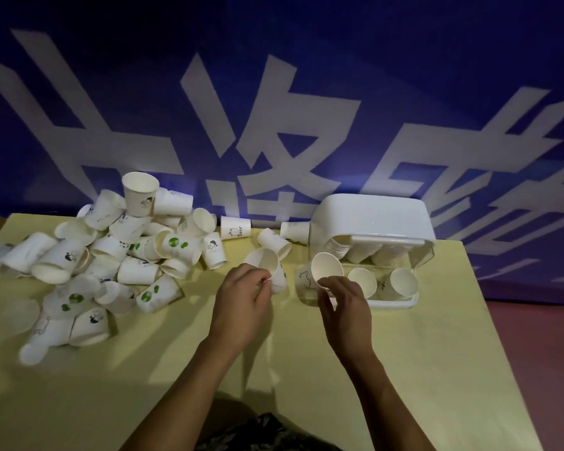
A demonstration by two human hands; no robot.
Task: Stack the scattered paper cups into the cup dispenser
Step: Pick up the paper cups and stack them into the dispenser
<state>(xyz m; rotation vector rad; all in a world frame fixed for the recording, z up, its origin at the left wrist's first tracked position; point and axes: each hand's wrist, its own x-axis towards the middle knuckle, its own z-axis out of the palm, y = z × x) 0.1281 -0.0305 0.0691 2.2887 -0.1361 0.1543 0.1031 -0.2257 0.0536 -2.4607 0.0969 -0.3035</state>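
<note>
A big heap of white paper cups [118, 255], some with green or cartoon prints, lies on the left of the yellow table [163, 379]. The white cup dispenser [375, 219] lies on its side at the right, its clear front holding cup stacks whose open mouths [362, 279] face me. My left hand [241, 304] pinches the rim of a tilted cup [266, 263] at table centre. My right hand [344, 307] grips the rim of another cup [326, 268] at the dispenser's left opening.
Loose cups [235, 227] lie along the table's far edge between the heap and the dispenser. A blue banner [306, 92] with large white characters hangs close behind. The table's right edge [489, 320] drops to a reddish floor.
</note>
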